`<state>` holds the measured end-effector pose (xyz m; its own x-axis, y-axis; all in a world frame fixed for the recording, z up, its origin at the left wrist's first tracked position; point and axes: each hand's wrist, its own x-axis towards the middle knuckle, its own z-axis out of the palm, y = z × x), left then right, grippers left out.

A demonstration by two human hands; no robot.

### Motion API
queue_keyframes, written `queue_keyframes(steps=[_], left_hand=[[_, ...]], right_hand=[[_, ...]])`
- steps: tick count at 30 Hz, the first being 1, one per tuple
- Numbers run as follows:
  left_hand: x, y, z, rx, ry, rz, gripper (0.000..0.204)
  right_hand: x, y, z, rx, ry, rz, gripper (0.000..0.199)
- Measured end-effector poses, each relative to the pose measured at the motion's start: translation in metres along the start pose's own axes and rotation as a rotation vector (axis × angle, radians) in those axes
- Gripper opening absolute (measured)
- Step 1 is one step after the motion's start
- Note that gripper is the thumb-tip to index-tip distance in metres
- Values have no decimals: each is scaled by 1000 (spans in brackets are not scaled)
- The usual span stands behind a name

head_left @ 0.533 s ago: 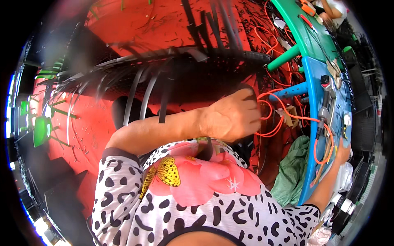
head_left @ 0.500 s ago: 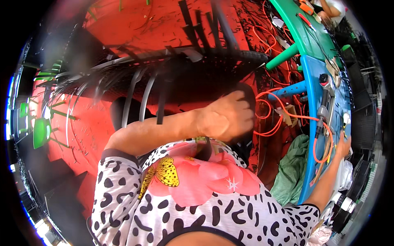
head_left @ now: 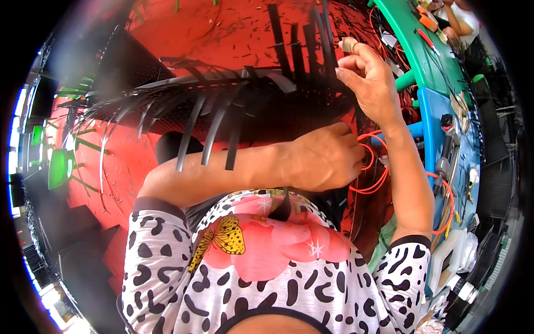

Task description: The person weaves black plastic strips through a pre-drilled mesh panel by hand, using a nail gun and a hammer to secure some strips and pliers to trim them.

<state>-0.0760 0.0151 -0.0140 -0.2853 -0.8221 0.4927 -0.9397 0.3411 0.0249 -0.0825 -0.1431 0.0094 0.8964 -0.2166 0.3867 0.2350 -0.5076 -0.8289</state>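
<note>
A black woven piece [head_left: 289, 106] of flat plastic strips stretches across in front of me, its loose strip ends [head_left: 216, 131] hanging over my left forearm. Other strips [head_left: 297, 55] stand upright at its far right side. My left hand [head_left: 325, 158] is closed in a fist near its lower right edge; whatever the curled fingers grip is hidden. Raised at the upright strips, my right hand [head_left: 370, 80] has its thumb and forefinger apart, with nothing visible between them. A pale wrap [head_left: 349, 44] covers a fingertip of that hand.
At right stand a blue table [head_left: 470, 158] and a green table [head_left: 411, 42]. A hand tool [head_left: 445, 147] with an orange hose [head_left: 449, 203] lies on the blue one. Green stools [head_left: 61, 168] stand at left on the red floor [head_left: 172, 36]. Another person [head_left: 461, 22] sits far right.
My right hand has left the blue table and risen up and left to the upright strips. My left hand has shifted slightly right and down, still closed. The whole view has shifted slightly.
</note>
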Motion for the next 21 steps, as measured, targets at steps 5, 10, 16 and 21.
queue_keyframes(steps=[5, 10, 16, 21], left_hand=[[7, -32, -7, 19, 307, 64, 16], [2, -74, -25, 59, 567, -103, 16], [-7, -70, -16, 337, 59, -389, 22], [-3, -64, -16, 157, -46, -643, 19]], right_hand=[[-10, -8, 4, 272, 94, 107, 40], [-14, -10, 13, 152, 288, -54, 8], [-35, -20, 19, 101, 303, -175, 8], [-39, -10, 17, 429, 284, -32, 21]])
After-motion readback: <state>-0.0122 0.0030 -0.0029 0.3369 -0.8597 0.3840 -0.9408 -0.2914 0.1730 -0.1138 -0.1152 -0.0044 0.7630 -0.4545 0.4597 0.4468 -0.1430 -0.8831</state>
